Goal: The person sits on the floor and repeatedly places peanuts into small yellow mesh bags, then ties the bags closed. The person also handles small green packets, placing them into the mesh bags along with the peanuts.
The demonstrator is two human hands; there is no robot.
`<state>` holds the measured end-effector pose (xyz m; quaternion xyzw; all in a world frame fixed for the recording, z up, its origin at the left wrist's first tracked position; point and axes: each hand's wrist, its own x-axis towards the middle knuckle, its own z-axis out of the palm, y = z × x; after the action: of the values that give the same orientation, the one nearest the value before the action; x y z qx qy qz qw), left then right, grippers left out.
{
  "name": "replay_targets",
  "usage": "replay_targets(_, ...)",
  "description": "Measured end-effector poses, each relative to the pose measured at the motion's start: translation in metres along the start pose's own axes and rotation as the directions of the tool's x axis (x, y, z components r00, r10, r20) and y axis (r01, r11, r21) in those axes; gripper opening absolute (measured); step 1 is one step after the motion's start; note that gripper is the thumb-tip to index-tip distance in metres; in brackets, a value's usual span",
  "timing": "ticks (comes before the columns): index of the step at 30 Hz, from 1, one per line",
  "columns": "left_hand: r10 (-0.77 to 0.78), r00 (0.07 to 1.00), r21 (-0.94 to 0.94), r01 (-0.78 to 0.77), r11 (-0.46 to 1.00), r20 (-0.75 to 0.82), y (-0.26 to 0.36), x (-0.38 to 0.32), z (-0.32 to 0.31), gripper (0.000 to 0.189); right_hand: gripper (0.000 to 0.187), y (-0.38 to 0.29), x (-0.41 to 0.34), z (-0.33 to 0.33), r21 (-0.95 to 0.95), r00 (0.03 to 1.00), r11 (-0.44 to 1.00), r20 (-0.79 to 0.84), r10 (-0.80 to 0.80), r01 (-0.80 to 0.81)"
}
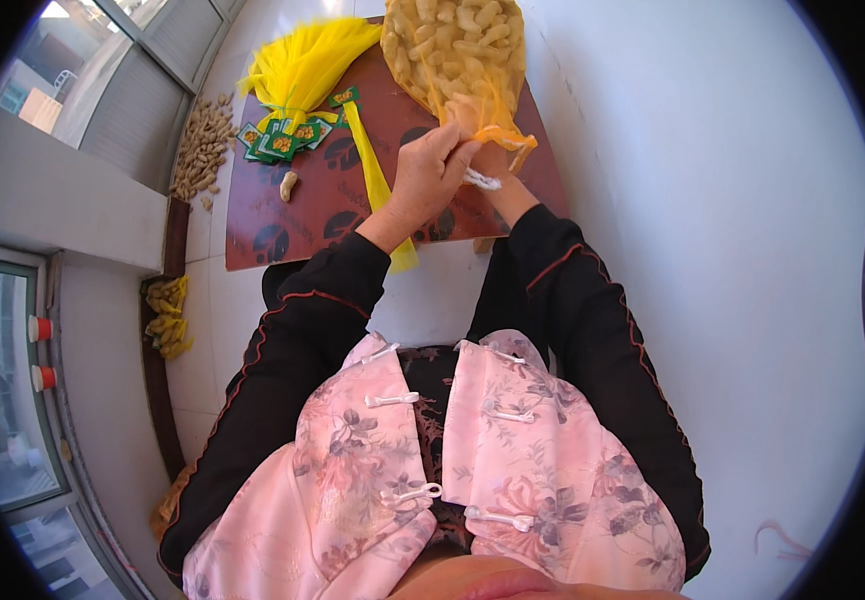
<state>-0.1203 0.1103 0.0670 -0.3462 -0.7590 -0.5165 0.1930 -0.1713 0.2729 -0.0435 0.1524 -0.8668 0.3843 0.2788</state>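
At the far side of the board lies an orange mesh bag [456, 52] full of unshelled peanuts, its gathered mouth towards me. My left hand [432, 161] pinches the edge of that mouth near a white drawstring [482, 179]. My right hand [470, 112] reaches in through the opening, with orange mesh over its fingers; their grip is hidden. Beside my left forearm runs a flat yellow mesh sleeve [369, 154] with a green picture label [344, 97] at its far end. A single peanut [288, 186] rests to the left.
A tied bundle of yellow mesh sleeves [312, 64] with several green labels [280, 142] lies on the reddish-brown board [252, 217]. Loose peanuts [204, 146] are heaped on the floor at left. Small filled yellow bags [168, 319] stand by the wall. A white wall [702, 225] is on the right.
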Motion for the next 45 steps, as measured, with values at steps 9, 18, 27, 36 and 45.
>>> replay_targets(9, 0.018, 1.0, -0.107, -0.017, 0.994, 0.01, 0.018, 0.002, -0.012, 0.013, 0.018, 0.022, 0.125, -0.013, -0.723, 0.954, 0.651, 0.038, -0.296, 0.231)
replay_targets(18, 0.117, 0.992, -0.219, -0.105, 0.97, 0.044, 0.018, -0.002, -0.002, 0.012, 0.014, 0.047, 0.182, -0.003, -0.841, 0.996, 0.535, 0.066, -0.053, 0.084)
replay_targets(27, -0.069, 0.993, -0.183, 0.085, 0.979, 0.091, 0.017, -0.016, -0.02, 0.011, 0.023, 0.02, 0.146, -0.022, -0.706, 0.953, 0.652, 0.29, -0.09, 0.276)
replay_targets(36, -0.5, 0.856, -0.196, 0.473, 0.859, -0.129, -0.054, -0.148, -0.073, 0.02, 0.026, -0.056, -0.048, -0.077, 0.526, 0.751, 0.652, -0.038, 0.66, -0.546)
replay_targets(45, -0.284, 0.958, 0.381, 0.246, 0.891, 0.046, -0.015, -0.199, -0.066, 0.064, 0.025, -0.072, -0.17, -0.077, 0.802, 0.566, -0.43, 0.598, 0.568, -0.415)
